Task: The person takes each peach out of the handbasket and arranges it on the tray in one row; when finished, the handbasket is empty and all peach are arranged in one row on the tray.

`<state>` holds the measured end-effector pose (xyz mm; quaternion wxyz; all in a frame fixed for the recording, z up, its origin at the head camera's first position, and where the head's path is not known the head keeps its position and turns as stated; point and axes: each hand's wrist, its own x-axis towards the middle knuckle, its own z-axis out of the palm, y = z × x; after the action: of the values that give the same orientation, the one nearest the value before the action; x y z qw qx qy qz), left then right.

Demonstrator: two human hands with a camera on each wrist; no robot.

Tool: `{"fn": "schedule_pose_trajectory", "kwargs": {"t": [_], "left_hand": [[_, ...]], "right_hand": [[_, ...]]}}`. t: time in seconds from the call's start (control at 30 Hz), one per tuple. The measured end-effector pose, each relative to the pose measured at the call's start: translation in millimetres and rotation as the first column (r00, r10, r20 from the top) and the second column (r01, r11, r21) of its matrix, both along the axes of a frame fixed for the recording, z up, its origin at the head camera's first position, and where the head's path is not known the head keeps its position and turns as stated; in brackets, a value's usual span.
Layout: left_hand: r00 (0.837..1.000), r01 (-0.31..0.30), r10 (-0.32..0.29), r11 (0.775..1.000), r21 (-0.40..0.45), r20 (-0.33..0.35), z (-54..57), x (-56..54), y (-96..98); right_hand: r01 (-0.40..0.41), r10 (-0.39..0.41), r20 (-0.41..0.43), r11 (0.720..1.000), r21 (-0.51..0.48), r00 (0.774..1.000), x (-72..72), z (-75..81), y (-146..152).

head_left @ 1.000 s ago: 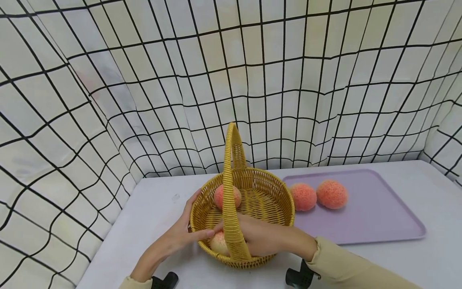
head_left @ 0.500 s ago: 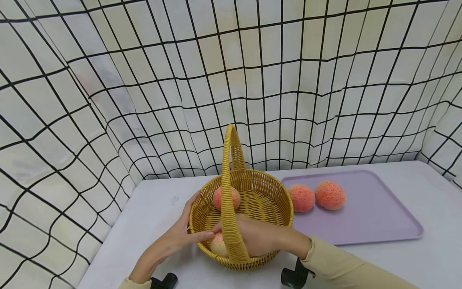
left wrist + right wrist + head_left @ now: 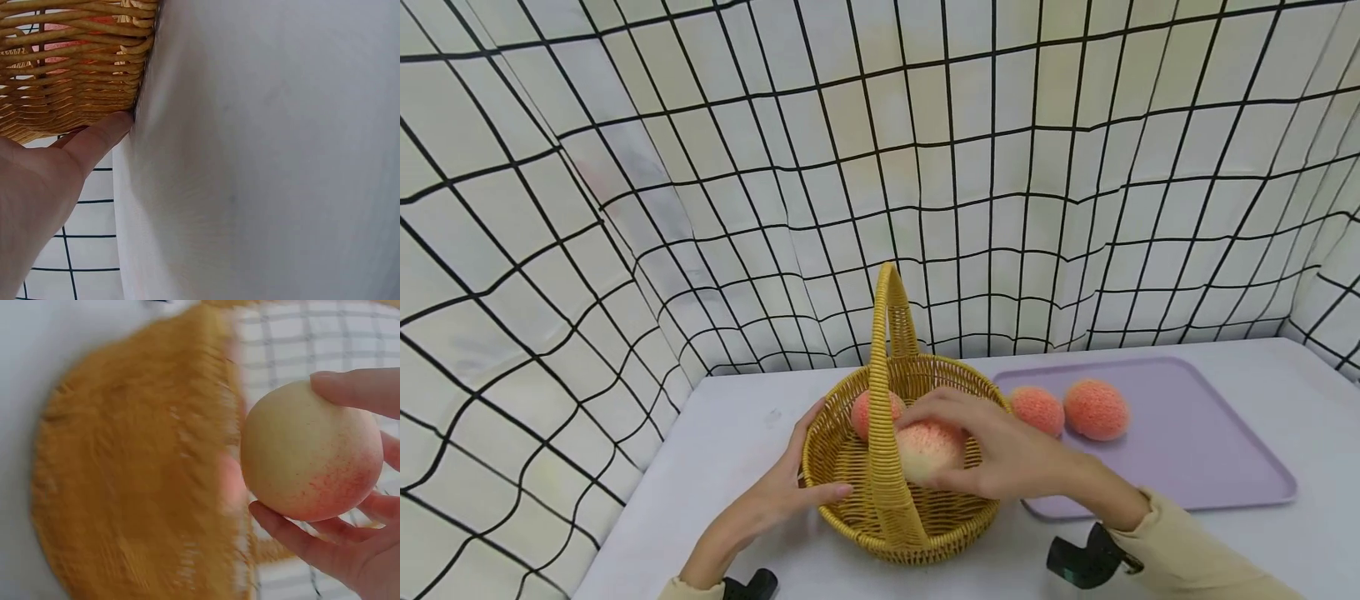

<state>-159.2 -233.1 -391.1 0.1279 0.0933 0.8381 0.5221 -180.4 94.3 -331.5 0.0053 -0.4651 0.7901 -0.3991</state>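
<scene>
A yellow wicker basket (image 3: pixel 898 550) with a tall arched handle stands on the table in the head view. My right hand (image 3: pixel 1011 446) holds a peach (image 3: pixel 931 450), cream and pink, behind the handle and over the basket's opening. The right wrist view shows thumb and fingers round this peach (image 3: pixel 306 456). On the basket's left side my left hand (image 3: pixel 778 492) grips it, thumb over the rim and fingers along the outer wall. Low on the woven wall, near the tabletop, a left finger (image 3: pixel 103 140) touches it. Another peach (image 3: pixel 861 414) lies inside, partly hidden by the handle.
A purple tray (image 3: pixel 1195 450) lies right of the basket, bearing a peach (image 3: pixel 1037 410) next to the basket rim and a second peach (image 3: pixel 1097 409) beside it. White walls with black grid lines (image 3: pixel 955 208) stand behind and left of the table (image 3: pixel 737 417).
My right hand has lifted the peach from the basket's near left part, up and to the right. The left hand keeps its place on the basket.
</scene>
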Motion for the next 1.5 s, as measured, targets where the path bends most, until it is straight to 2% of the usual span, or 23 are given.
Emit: {"fn": "schedule_pose_trajectory", "kwargs": {"t": [0.17, 0.27, 0.37, 0.53, 0.7, 0.8, 0.93, 1.03, 1.23, 1.37, 1.5], "left_hand": [[1.0, -0.002, 0.002, 1.0, -0.001, -0.007, 1.8, -0.8, -1.4], [1.0, 0.01, -0.01, 1.0, 0.006, -0.013, 2.5, -2.1, -1.3], [1.0, 0.011, -0.011, 1.0, -0.008, -0.013, 3.8, -3.0, -1.8], [1.0, -0.005, 0.005, 0.999, -0.035, -0.013, 6.6, -3.0, -4.6], [1.0, -0.005, 0.005, 1.0, -0.016, -0.012, 5.4, -2.5, -6.5], [1.0, -0.016, 0.016, 0.999, -0.028, -0.002, 4.6, -1.4, -6.1], [1.0, -0.022, 0.023, 0.999, -0.033, 0.006, 3.9, -1.1, -4.5], [1.0, -0.024, 0.024, 0.999, -0.039, 0.002, 3.6, -1.7, -3.4], [1.0, -0.013, 0.013, 1.0, -0.023, -0.003, 3.1, -1.8, -1.0], [1.0, -0.005, 0.005, 1.0, -0.009, -0.002, 0.7, -1.7, 0.4], [1.0, -0.01, 0.011, 1.0, -0.012, 0.01, -0.1, -1.3, 1.1]], "right_hand": [[0.097, -0.09, 0.068, 0.99, -0.104, 0.994, -3.3, 21.2, 46.4], [0.156, -0.151, 0.051, 0.98, -0.127, 0.987, -5.7, 27.3, 77.6], [0.232, -0.237, -0.022, 0.964, -0.13, 0.971, -6.5, 26.4, 108.0], [0.348, -0.357, -0.025, 0.922, -0.167, 0.934, -6.7, 12.2, 147.4], [0.42, -0.425, 0.005, 0.892, -0.164, 0.905, -7.6, -0.4, 176.3], [0.486, -0.489, 0.01, 0.865, -0.125, 0.872, -9.6, -5.3, 189.8], [0.574, -0.573, 0.031, 0.815, -0.081, 0.819, -13.3, -14.4, 207.5], [0.6, -0.599, 0.038, 0.799, -0.044, 0.8, -17.3, -24.8, 222.7], [0.626, -0.628, 0.058, 0.778, 0.052, 0.776, -26.0, -49.0, 242.9], [0.623, -0.625, 0.026, 0.78, 0.059, 0.78, -30.1, -62.7, 246.7], [0.622, -0.623, -0.003, 0.78, 0.074, 0.782, -32.5, -69.8, 247.6]]}}
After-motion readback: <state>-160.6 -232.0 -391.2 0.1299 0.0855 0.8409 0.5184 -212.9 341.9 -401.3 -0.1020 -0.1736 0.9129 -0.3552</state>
